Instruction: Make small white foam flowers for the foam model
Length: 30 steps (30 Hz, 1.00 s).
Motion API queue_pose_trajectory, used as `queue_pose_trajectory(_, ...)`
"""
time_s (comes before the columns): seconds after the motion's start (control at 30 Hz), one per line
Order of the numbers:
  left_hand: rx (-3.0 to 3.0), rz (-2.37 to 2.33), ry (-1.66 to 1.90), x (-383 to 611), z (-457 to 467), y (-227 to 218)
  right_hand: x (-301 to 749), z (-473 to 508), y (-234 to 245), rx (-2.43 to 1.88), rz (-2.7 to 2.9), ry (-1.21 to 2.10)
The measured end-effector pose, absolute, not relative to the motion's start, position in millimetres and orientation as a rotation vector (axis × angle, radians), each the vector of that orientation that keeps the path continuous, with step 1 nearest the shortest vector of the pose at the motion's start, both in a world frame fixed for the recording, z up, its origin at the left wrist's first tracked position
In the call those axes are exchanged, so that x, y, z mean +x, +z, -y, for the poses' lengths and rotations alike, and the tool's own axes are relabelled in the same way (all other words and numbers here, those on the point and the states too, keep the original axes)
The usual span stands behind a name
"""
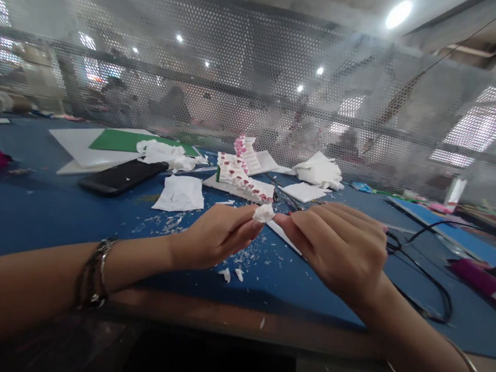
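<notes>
My left hand and my right hand meet above the blue table, both pinching a small crumpled white paper piece between their fingertips. Fingers of each hand are pressed together on it. Just behind the hands stands a white board carrying rows of small pink-and-white paper flowers. Scissors lie right of that board. White paper scraps litter the table under my hands.
A black phone lies at left beside crumpled white tissue. White and green sheets sit behind it. A black cable and a pink tool lie at right. A perforated metal screen backs the table.
</notes>
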<state>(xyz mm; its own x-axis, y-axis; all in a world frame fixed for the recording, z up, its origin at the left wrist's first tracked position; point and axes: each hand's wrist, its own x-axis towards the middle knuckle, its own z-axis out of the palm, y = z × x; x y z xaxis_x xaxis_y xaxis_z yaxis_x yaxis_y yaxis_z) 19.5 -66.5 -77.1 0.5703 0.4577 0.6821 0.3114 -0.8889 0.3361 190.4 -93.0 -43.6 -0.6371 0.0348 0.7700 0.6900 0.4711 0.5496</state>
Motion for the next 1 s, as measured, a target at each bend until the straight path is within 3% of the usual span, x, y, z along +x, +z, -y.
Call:
queue_pose_trajectory(0.53,2.665,-0.649,1.156,18,63,-78,191,92,-45,-0.593,2.021,-1.181)
queue_pose_trajectory(1.0,2.769,-0.594,1.332,13,53,-77,201,82,-44,-0.664,1.897,-1.139)
